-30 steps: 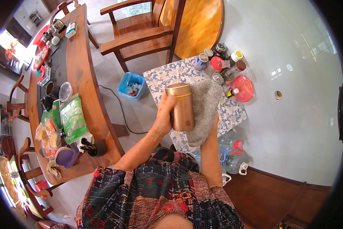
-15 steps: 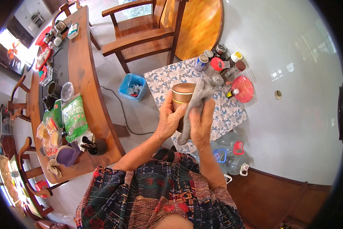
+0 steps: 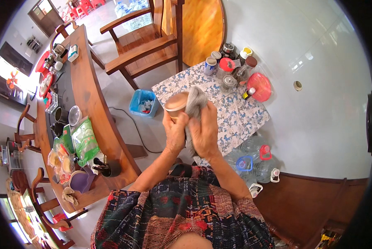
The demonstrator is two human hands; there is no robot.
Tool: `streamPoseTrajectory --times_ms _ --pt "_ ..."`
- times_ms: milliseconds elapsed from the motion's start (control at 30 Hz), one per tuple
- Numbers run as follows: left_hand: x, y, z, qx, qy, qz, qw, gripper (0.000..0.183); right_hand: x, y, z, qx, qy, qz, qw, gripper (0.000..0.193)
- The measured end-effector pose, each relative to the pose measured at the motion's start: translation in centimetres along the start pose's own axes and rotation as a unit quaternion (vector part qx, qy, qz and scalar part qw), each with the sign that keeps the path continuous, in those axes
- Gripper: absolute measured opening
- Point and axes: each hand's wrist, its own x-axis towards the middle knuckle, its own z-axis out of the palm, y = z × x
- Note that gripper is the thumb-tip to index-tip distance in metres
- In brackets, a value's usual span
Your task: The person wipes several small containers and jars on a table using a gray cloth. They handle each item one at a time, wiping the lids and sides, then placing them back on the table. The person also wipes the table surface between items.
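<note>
My left hand (image 3: 175,133) is closed round a brown canister (image 3: 176,102) with a pale band below its lid. The canister tilts a little and its lower part is hidden by my hands. In my right hand (image 3: 205,135) is a grey cloth (image 3: 195,103), pressed against the canister's right side. Both hands are close together in front of my chest, over the near left part of a small table (image 3: 231,120) with a blue-and-white floral top.
Jars and bottles, among them a red-lidded jar (image 3: 226,66), stand at the small table's far side beside a red plate (image 3: 259,87). Large clear bottles (image 3: 252,159) are at the right. A blue-lined bin (image 3: 144,103), a wooden chair (image 3: 146,45) and a laden long table (image 3: 95,103) lie leftward.
My hands have shifted left with the canister and cloth, and the canister's lid is tipped more. The view has turned slightly.
</note>
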Motion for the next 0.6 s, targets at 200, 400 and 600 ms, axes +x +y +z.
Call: streamPoseTrajectory --times_ms 200,400,600 --pt "0.7 0.7 1.0 -0.077 0.022 -0.012 0.997 0.056 -4.0 1.0 0.7 -0.031 0.078 -0.099 0.992 0.046" --pt "-0.4 -1.4 0.2 -0.107 0.043 -0.058 0.992 0.079 -0.6 0.6 -1.1 0.581 0.065 0.332 0.74 0.046" --pt "-1.2 -2.5 0.7 -0.136 0.03 0.017 0.99 0.069 0.5 2.3 -0.3 0.783 -0.021 0.312 0.537 0.046"
